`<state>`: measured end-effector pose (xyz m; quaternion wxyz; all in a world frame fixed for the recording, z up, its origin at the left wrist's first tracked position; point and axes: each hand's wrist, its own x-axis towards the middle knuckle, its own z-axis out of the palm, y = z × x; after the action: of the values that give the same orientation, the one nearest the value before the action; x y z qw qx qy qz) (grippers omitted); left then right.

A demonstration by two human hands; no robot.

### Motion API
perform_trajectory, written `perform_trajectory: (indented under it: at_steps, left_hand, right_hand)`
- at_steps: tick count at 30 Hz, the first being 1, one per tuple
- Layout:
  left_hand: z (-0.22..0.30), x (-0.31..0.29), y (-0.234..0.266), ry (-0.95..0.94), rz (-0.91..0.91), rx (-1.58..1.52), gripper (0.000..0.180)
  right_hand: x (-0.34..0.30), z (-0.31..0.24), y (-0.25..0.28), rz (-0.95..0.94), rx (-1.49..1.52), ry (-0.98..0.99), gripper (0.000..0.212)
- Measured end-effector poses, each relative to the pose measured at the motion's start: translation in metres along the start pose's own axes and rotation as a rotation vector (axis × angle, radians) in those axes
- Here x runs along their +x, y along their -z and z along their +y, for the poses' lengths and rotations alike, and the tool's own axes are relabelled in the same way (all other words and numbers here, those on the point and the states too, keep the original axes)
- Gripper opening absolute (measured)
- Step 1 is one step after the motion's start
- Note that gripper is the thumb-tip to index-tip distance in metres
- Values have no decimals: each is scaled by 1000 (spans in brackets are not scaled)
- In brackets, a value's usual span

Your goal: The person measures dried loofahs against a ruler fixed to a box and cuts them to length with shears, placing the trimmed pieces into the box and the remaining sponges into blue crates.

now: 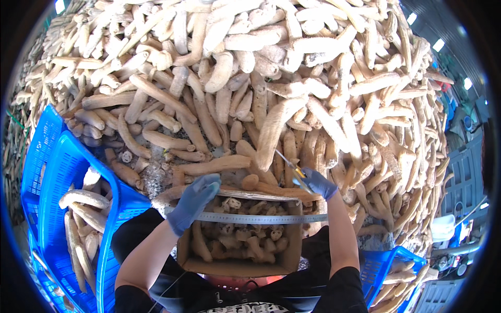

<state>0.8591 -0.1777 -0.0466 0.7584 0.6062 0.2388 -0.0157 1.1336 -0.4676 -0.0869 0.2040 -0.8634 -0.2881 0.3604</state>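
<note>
My gloved right hand [318, 183] is closed around a knife [286, 160] with a yellow part near its grip; the thin blade points up and left toward the pile. Left of it, my gloved left hand [194, 203] hovers by the left rim of a cardboard box [237, 267], fingers stretched and nothing visible in them. Across the box lies a long metal ruler [250, 219] with fine markings. Short cut lotus root pieces [255, 250] fill the box, some showing holed ends. Just beyond the hands, a whole lotus root [214, 165] lies at the pile's near edge.
A huge heap of muddy lotus roots [313, 57] rises in front. Blue plastic baskets [117, 235] with roots stand at left, and another blue basket [373, 271] sits at lower right. A red stool-like object [245, 282] shows below the box. Grey panels [464, 172] are far right.
</note>
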Motion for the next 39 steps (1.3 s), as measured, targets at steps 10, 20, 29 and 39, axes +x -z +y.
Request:
perform_trajectory:
  at_steps: [10,20,29,39]
  left_hand:
    - [4,-8,-11,-461,360,497,94]
    - [-2,-34,21,-39,-448,-568,66]
    - [17,-67,-2,46,-466,-841,60]
    - [-12,-46,-11,-70,-326,-790,57]
  right_hand:
    - [-121,-120,-129,457,-273,482,53]
    - [-170,-131,-162,569,57,484,50]
    - [-174,-122,-167,662,87,478,47]
    - [-160,-133,-207,352,1023,347,39]
